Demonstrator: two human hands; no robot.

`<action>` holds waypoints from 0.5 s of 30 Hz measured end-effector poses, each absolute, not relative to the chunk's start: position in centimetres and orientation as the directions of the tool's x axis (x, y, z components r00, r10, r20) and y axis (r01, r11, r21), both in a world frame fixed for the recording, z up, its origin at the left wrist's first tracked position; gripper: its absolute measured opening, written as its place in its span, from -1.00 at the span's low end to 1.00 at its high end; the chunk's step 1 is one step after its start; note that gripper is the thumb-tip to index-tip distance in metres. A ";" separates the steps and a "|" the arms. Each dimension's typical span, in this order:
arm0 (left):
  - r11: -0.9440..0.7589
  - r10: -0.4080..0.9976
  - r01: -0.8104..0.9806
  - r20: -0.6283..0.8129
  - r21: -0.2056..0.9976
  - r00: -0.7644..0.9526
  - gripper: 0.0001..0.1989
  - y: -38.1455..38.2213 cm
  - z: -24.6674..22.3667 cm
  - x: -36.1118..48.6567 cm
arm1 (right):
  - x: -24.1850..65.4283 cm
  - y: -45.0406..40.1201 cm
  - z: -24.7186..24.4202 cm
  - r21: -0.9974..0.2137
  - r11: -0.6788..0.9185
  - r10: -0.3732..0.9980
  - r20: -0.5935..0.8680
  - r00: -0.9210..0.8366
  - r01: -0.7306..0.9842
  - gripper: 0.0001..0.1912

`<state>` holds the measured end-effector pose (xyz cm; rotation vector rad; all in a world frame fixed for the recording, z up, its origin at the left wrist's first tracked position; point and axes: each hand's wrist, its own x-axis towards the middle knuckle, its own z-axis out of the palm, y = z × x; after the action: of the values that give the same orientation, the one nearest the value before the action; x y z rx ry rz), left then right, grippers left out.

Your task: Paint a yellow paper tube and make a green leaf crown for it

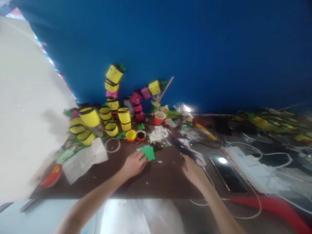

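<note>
My left hand [134, 164] rests on the dark brown table with its fingers closed at the left edge of a green paper square [149, 152]. To the right, my right hand [191, 168] has its fingers curled beside a dark, long-bodied tool [182, 147] whose kind is blurred. What those fingers grip, if anything, is too small to make out. Just beyond the green paper lie small dark pieces [158, 146]. Behind my left hand stand a small yellow cup [131, 136] and a little cup with dark contents [141, 135].
Yellow and magenta cylinder figures [112, 84] stand at the back left by the blue wall [195, 48]. A red paper cup [159, 118] is mid-back. At right lie a phone [229, 175], a white power strip [253, 167] and cables. White paper [87, 160] lies left.
</note>
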<state>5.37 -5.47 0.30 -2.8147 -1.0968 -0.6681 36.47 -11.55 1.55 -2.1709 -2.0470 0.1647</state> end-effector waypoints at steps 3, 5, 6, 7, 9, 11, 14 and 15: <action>-0.714 0.669 0.690 0.412 0.124 0.618 -0.80 -5.7 0.3 5.3 | 35.7 -11.3 1.3 -0.213 0.070 0.995 0.083 -0.054 0.975 -0.68; -0.707 0.678 0.693 0.412 0.140 0.609 -0.80 -5.7 0.4 5.2 | 35.4 -10.4 1.6 -0.231 0.092 0.991 0.117 -0.066 0.969 -0.71; -0.708 0.680 0.690 0.412 0.153 0.606 -0.79 -5.7 0.4 5.1 | 35.5 -9.7 1.9 -0.233 0.079 0.991 0.127 -0.050 0.969 -0.72; -0.707 0.683 0.687 0.416 0.169 0.600 -0.79 -5.7 0.3 5.0 | 35.7 -8.9 2.4 -0.231 0.059 0.990 0.137 -0.028 0.971 -0.72; -0.703 0.692 0.679 0.425 0.211 0.584 -0.78 -5.5 0.1 4.7 | 36.6 -7.1 3.5 -0.226 -0.001 0.989 0.143 0.034 0.974 -0.70; -0.699 0.698 0.672 0.438 0.245 0.567 -0.77 -5.4 -0.3 4.5 | 38.1 -5.2 4.7 -0.221 -0.059 0.989 0.117 0.087 0.973 -0.70; -0.718 0.675 0.652 0.470 0.244 0.568 -0.77 -5.1 -1.1 4.2 | 40.9 -3.3 6.0 -0.204 -0.164 0.983 0.043 0.176 0.965 -0.74; -0.722 0.670 0.650 0.480 0.239 0.567 -0.77 -5.1 -1.3 4.2 | 41.6 -3.0 6.2 -0.198 -0.198 0.979 0.018 0.205 0.960 -0.75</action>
<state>4.17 -5.10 -1.35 -2.8121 -1.1844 -0.8850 41.63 -3.02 6.18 -2.3047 -1.8749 0.1664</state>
